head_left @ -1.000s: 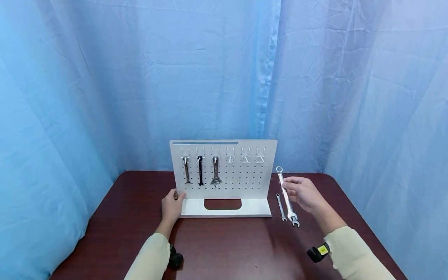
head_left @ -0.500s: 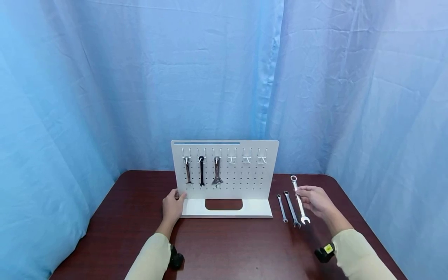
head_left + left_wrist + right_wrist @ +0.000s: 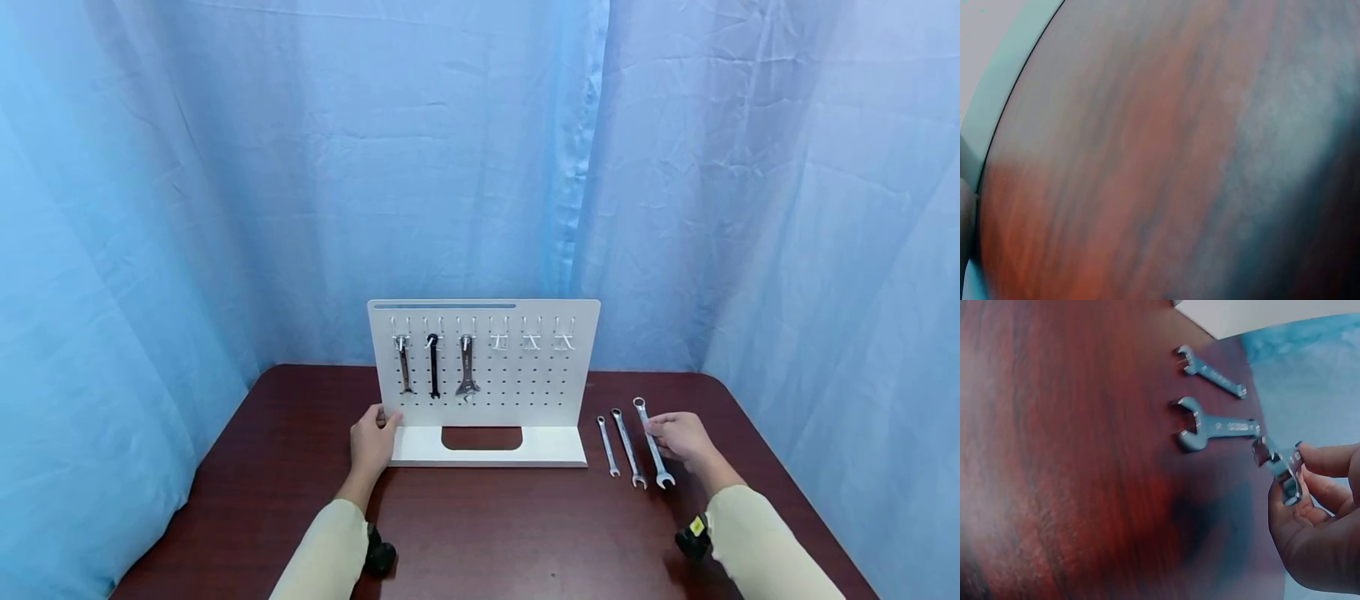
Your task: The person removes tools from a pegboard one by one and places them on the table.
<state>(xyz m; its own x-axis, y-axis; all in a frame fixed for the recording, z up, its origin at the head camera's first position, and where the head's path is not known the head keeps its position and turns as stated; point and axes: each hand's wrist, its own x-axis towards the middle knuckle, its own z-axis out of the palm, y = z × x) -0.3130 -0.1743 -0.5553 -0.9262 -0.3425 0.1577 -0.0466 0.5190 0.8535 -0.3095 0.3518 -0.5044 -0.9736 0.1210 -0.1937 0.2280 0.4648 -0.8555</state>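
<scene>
Head view showed a desk [image 3: 480,542] bearing a pegboard [image 3: 532,412], the left grip [image 3: 372,440] holding its edge, the right grip [image 3: 681,437] pinching a silver wrench [image 3: 657,457] beside two loose wrenches [image 3: 627,448], three tools [image 3: 467,362] already hung and three hooks [image 3: 532,340] left bare.

Six wrenches [image 3: 433,367] are pictured: three, one black and two silver, hang along a row of six hooks [image 3: 532,340] on a single white board [image 3: 540,417], while three more, all silver, sit to its right, two lying on the one counter [image 3: 480,533] and one pinched in the fingers [image 3: 663,423] of one of two hands [image 3: 371,442]. Two pale sleeves [image 3: 322,550] and two black wrist cameras [image 3: 379,558], one of each per arm, are in view.
</scene>
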